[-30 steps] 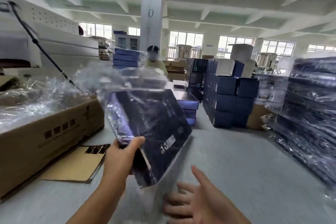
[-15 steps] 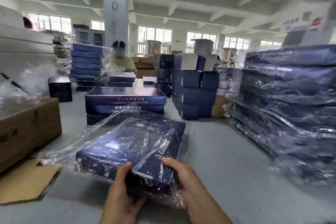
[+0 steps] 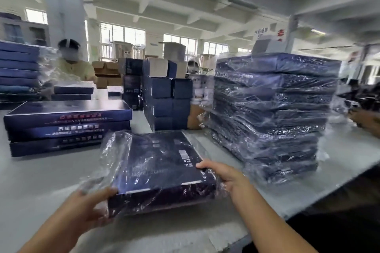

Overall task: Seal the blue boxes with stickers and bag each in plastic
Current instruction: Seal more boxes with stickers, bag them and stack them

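Observation:
A flat dark blue box (image 3: 158, 162) inside a clear plastic bag lies level in front of me, just above the grey table (image 3: 41, 181). My left hand (image 3: 88, 205) grips its near left corner and my right hand (image 3: 224, 172) grips its right edge. Loose plastic (image 3: 111, 156) trails off the box's left side. A tall stack of bagged blue boxes (image 3: 271, 115) stands to the right. Three unbagged blue boxes (image 3: 67, 125) are piled at the left.
Smaller dark cartons (image 3: 164, 96) are stacked behind the held box. A person in a pale top (image 3: 72, 68) works at the far left beside another pile of blue boxes (image 3: 18, 68). Someone else's hand (image 3: 368, 117) shows at the right edge. The table's edge (image 3: 329, 195) runs close on the right.
The bagged box came down from a tilted, one-handed hold to level with both hands on it, and has shifted right toward the tall bagged stack as my view turned right.

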